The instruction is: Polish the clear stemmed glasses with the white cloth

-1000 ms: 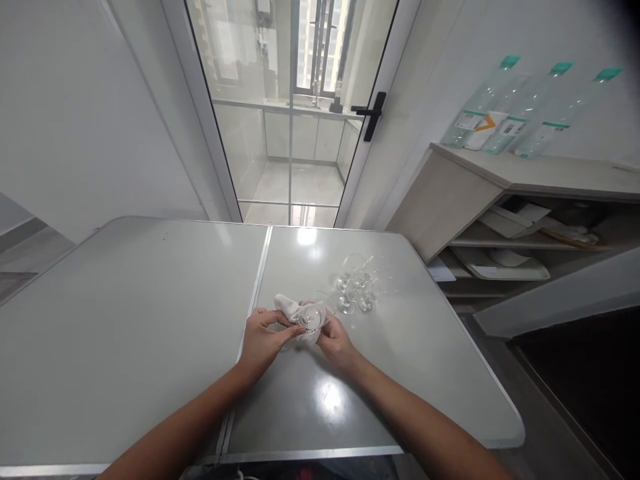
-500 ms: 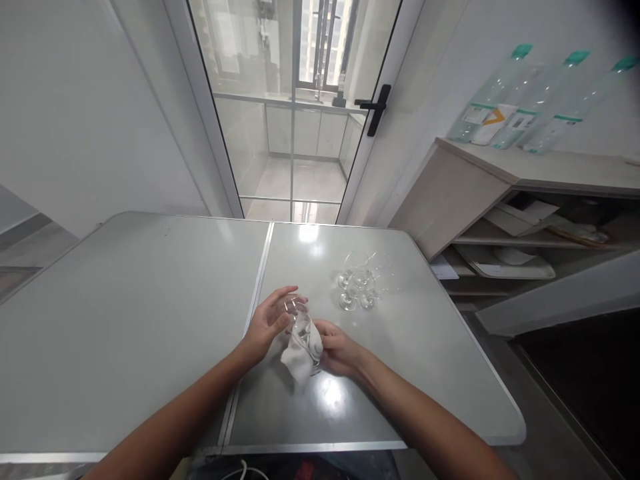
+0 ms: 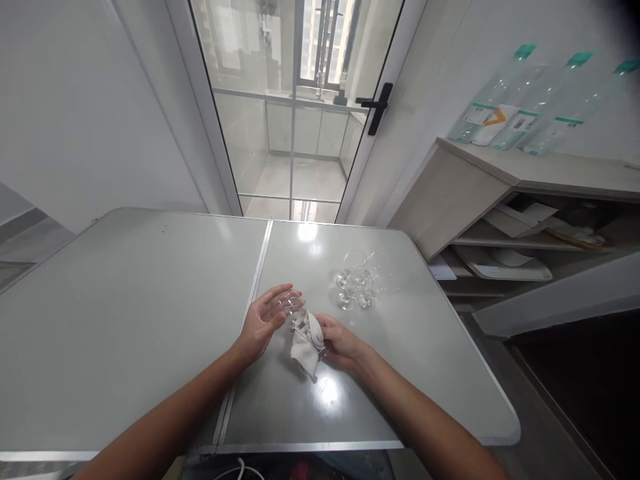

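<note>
Between my two hands a clear stemmed glass (image 3: 287,303) is held tilted above the grey table (image 3: 165,333). My left hand (image 3: 260,324) curls around its bowl, thumb on the near side and fingers on the far side. A white cloth (image 3: 307,347) wraps the stem end and hangs down in folds. My right hand (image 3: 338,341) grips the cloth with the glass inside it; some of its fingers are hidden behind the cloth. Beyond my right hand, several clear stemmed glasses (image 3: 357,279) stand upright in a close group on the table.
A glass door (image 3: 293,147) with a black handle (image 3: 376,109) stands behind the table. At the right, a wooden shelf unit (image 3: 435,193) bears several clear bottles (image 3: 520,107) with green caps, and holds papers and a tray (image 3: 505,263). A metal strip (image 3: 263,250) divides the tabletop.
The held glass has tipped further toward my left hand. The cloth has shifted slightly right and hangs differently. The standing glasses have stayed in place.
</note>
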`<action>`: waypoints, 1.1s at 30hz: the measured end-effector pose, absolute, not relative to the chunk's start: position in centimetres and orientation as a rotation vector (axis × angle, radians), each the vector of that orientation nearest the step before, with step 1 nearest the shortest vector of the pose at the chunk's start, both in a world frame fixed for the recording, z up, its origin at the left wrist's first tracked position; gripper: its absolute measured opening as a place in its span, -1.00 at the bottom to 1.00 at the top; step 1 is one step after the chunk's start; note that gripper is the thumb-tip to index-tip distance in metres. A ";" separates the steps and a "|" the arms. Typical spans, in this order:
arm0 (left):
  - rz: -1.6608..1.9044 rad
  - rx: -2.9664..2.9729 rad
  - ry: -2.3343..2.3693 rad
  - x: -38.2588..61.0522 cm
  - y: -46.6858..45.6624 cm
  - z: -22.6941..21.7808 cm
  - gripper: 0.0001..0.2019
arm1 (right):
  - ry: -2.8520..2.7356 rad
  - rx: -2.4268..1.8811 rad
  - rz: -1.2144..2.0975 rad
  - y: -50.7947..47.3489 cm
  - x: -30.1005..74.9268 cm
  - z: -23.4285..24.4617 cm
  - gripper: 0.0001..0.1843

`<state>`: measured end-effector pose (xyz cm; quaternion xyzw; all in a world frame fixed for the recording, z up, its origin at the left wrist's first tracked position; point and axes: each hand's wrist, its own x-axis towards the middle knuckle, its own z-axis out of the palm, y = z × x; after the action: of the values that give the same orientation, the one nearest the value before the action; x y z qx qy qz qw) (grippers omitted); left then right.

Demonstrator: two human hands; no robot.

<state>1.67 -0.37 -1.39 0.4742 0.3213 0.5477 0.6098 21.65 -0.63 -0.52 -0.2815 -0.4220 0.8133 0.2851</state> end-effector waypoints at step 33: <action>1.522 1.480 0.731 0.7 -0.4 -1.6 -0.42 | -1.244 -1.146 0.881 -1.8 22.3 0.4 -0.75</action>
<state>0.69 -0.45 -1.59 0.5941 0.2934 0.6110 0.4331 22.31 -1.77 0.36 -0.4901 -0.5319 0.3765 0.5788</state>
